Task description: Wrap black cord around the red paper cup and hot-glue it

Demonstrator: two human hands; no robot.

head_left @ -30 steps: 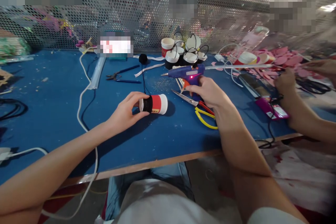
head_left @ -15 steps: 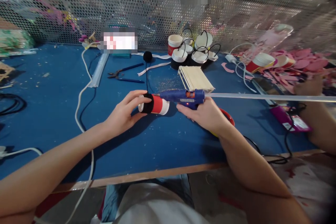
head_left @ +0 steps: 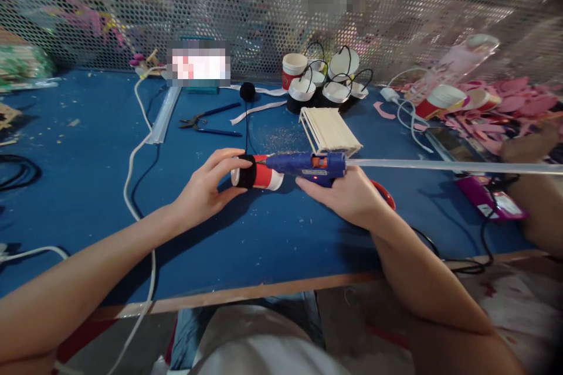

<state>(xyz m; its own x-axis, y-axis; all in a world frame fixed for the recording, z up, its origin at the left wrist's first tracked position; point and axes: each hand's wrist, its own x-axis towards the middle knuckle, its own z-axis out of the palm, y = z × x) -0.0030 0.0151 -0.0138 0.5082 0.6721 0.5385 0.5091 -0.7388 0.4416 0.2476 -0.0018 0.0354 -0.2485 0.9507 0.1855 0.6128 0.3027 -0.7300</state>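
Observation:
My left hand [head_left: 215, 183] is closed around the left end of a red and white paper cup [head_left: 266, 177] lying on its side. A black yarn band [head_left: 247, 172] wraps the cup, and its strand runs back to a black yarn ball [head_left: 247, 92]. Gripped in my right hand [head_left: 347, 196] is a blue hot glue gun [head_left: 303, 163] with a small lit light. Its nozzle points left and sits at the band's edge; whether it touches cannot be made out. A long clear glue stick [head_left: 440, 166] sticks out of its back. Red-handled scissors [head_left: 383, 193] lie partly behind my right hand.
Several cups with black handles [head_left: 336, 92] stand at the back, near a stack of wooden sticks [head_left: 329, 129]. Pliers [head_left: 210, 118] and white ribbon [head_left: 259, 111] lie left of them. A white cable [head_left: 129, 181] crosses the table. Another person's arm [head_left: 528, 199] is at the right, by pink pieces [head_left: 505, 105].
The glue gun's nozzle has shifted slightly down over the black band. The cup has turned or tilted a little in my left hand. The view has shifted slightly.

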